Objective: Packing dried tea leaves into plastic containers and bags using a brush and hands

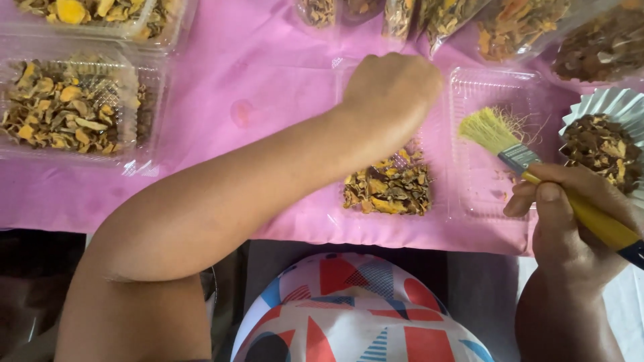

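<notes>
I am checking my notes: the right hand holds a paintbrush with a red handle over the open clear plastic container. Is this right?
Not quite. The head view shows the paintbrush in the right hand has a yellow handle, not red. It is indeed over the open clear plastic container.

**Crowded table, one open patch of pink cloth**

The widest free room is the bare pink cloth (268,87) around the middle, at about eleven o'clock from the open clear tray (469,167). At nine o'clock a closed clear box (74,107) of dried yellow pieces blocks the left edge, with a second box (100,17) just beyond it at ten o'clock. Along twelve to two o'clock a row of filled bags (510,27) closes off the far side. The left hand (392,87) and its forearm lie across the tray's left half, above the heap of dried pieces (389,188). At three o'clock the pleated foil cup (604,134) stands just beside the tray, and the brush (510,144) in the right hand (570,214) reaches over the tray's right half.
</notes>
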